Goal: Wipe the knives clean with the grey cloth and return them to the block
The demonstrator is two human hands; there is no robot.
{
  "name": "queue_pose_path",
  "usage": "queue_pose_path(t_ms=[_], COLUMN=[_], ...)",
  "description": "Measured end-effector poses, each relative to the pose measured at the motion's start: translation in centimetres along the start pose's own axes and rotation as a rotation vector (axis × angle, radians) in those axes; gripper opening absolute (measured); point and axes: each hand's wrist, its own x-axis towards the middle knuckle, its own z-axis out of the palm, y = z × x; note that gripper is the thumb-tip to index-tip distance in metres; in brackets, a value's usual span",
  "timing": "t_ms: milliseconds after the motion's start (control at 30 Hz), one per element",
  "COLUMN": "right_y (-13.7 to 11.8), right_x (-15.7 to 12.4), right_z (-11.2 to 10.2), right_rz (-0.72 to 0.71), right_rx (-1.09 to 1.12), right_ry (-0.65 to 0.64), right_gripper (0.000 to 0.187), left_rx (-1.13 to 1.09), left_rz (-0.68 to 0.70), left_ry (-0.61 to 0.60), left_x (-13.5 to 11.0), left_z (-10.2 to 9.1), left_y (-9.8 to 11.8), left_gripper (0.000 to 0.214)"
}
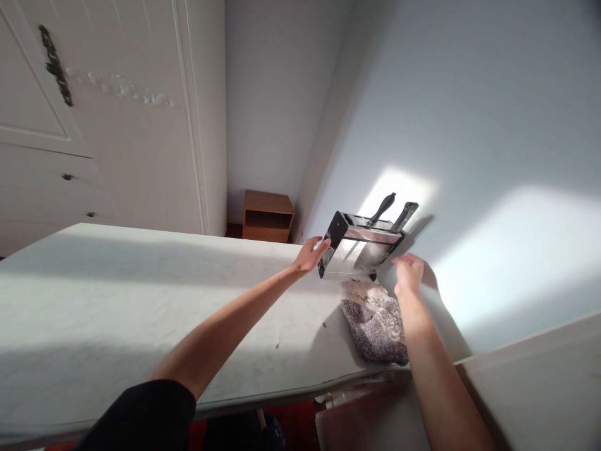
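Note:
A steel knife holder with black ends stands tilted at the far side of the white table, against the wall. Two dark knife handles stick up from its top. My left hand reaches out with fingers stretched, their tips flat against the holder's left end. My right hand is at the holder's lower right end, fingers curled in towards it; the contact itself is hidden. A grey speckled mat lies on the table just in front of the holder, between my forearms.
A pale wall runs close behind the holder. A white wardrobe with dark handles stands at the left. A small wooden cabinet sits in the far corner. The table's near edge curves below my arms.

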Motion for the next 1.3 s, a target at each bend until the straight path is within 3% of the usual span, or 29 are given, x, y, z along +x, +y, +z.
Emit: queue_pose_path(t_ms=[100,200,333,500,633,767,933,1033,1300], right_y=[-0.4,-1.2,-2.5,-2.9,-2.1,-2.3,-3.4,-3.5,-3.7], right_x=[-3.1,-6.8,-12.1,-18.2,-22.1,-24.7,-26.8,-27.6,-28.0], right_z=[0.1,0.7,3.0,8.5,13.6,17.8,20.7,21.3,20.5], right_rz=[-0.062,-0.114,-0.158,-0.064,-0.073,-0.063,-0.115,-0.241,-0.384], right_rx=[-0.041,-0.032,0.025,0.011,-0.033,0.003,0.043,-0.008,-0.088], right_ry=[0.135,0.036,-0.293,-0.816,-1.029,-1.086,-1.14,-1.142,-1.177], right_gripper=[0.04,0.036,0.027,0.027,0.022,0.018,0.019,0.018,0.021], left_rx=[0.171,0.174,0.176,0.179,0.155,0.123,-0.012,-0.17,-0.648], left_rz=[-0.074,-0.117,-0.17,-0.209,-0.232,-0.276,-0.292,-0.301,-0.61], left_ry=[-0.176,-0.259,-0.256,-0.183,-0.097,-0.085,-0.16,-0.213,-0.368], left_x=[-1.7,-3.5,-6.0,-9.0,-11.2,-12.2,-11.9,-11.6,-11.6], left_z=[-3.9,-8.4,-14.4,-20.7,-24.4,-26.3,-26.3,-26.4,-27.1], left_y=[-1.2,-1.9,-1.9,-0.9,-0.1,0.4,0.0,-0.4,0.6], left_gripper=[0.038,0.036,0.036,0.041,0.044,0.043,0.04,0.036,0.029])
